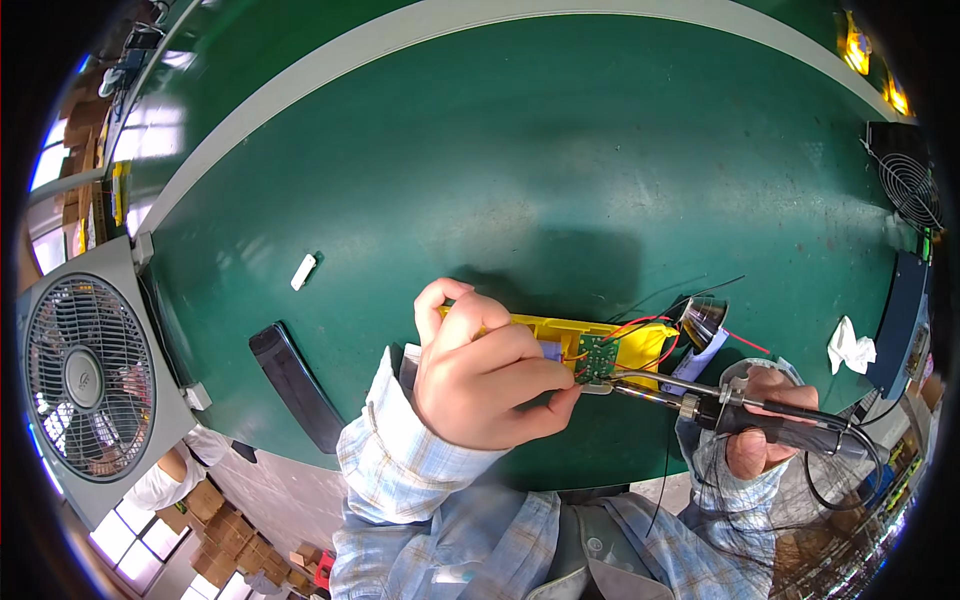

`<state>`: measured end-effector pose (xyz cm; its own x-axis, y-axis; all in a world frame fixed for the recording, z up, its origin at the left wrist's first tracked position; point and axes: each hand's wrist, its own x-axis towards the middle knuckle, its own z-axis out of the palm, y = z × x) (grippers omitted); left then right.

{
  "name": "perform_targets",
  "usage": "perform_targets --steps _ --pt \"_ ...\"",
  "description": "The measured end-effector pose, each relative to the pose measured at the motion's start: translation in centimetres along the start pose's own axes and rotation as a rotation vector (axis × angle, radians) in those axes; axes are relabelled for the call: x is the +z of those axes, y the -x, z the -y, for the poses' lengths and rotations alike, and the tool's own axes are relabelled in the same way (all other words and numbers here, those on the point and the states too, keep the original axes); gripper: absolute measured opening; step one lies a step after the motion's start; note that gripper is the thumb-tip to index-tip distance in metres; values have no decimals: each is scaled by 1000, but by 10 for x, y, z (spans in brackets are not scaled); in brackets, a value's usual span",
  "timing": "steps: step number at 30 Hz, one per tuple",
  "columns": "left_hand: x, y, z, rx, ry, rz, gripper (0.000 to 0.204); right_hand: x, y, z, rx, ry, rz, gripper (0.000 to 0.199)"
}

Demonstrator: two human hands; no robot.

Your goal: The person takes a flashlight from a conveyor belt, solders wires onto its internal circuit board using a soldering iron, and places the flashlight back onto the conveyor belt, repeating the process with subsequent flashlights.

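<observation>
My left hand (490, 375) is closed over the left part of a long yellow plastic casing (560, 327), its fingertips near a green circuit board (599, 357) set in the casing. In my right hand (765, 392) is a soldering iron (705, 408) with a thin metal feed tube (665, 381) alongside. The iron's tip reaches the lower edge of the board; exact contact is too small to tell. Red and black wires (655, 322) run from the board toward a purple-wrapped cylinder (694, 365) at the casing's right end. The hand hides the casing's left end.
A dark phone (295, 388) and a small white piece (304, 271) lie left on the green table (450, 180). A grey box fan (85, 375) stands at the left edge. Crumpled white tissue (852, 346) and a black grilled fan (908, 188) are at right. The iron's cable (868, 490) loops beside my right hand.
</observation>
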<state>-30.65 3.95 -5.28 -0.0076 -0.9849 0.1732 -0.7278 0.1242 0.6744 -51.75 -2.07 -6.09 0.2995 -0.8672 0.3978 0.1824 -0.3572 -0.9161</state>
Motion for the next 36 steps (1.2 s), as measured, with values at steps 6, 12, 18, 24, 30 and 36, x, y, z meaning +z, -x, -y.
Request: perform_targets --steps 6,12,18,24,30,36 --pt "0 1 -1 1 4 -8 16 -15 11 -1 -180 95 198 25" --pt "-1 0 0 2 -3 -6 16 -9 -4 0 -285 88 234 27" --pt "0 -2 -2 8 -7 0 16 -12 -7 4 -251 143 291 29" --pt "1 -2 -2 14 -2 -5 16 -13 -12 8 -287 140 395 34" --pt "-3 13 5 -20 -38 -17 17 -8 5 -2 -166 -116 -105 39" --pt "-6 -4 -7 36 -27 35 19 -20 -14 12 130 65 -404 33"
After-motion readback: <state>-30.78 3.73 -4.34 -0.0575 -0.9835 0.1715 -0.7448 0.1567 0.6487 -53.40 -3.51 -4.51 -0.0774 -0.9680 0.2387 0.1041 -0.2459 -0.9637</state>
